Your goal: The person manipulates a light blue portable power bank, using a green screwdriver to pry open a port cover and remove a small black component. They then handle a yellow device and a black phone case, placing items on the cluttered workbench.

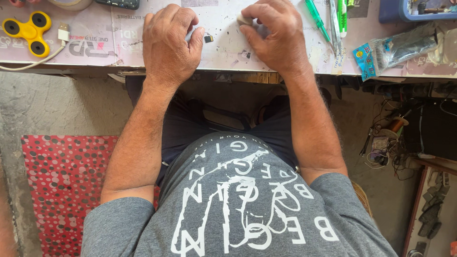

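The right hand (273,35) pinches a small pale piece (244,20) on the table (223,52); the left hand (171,43) rests curled and holding nothing beside a tiny dark chip (208,38).

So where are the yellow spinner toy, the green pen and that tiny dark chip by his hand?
yellow spinner toy (31,30), head view, on its middle hub.
green pen (317,20), head view, on the middle of its barrel.
tiny dark chip (208,38), head view, on its top face.
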